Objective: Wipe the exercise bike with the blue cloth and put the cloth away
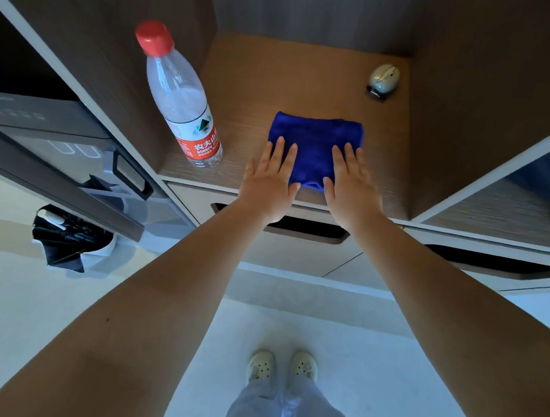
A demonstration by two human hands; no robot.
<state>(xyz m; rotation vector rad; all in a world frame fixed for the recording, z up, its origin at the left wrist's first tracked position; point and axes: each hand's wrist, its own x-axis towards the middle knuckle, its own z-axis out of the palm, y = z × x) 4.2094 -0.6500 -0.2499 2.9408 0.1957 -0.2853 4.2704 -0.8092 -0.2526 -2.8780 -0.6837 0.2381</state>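
Water bottle [180, 102] stands left on shelf [244, 74]. Left hand [269, 178] and right hand [351, 178] lie flat, fingers spread, gripping nothing, pressing folded blue cloth [315, 136] at shelf front. Likely stowing step; next, lift both palms clear.

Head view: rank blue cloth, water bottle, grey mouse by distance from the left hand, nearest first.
1. blue cloth: the left hand lies flat on its left edge, touching.
2. water bottle: standing on the shelf to the hand's left, apart from it.
3. grey mouse: back right corner of the shelf, beyond the cloth and the right hand.
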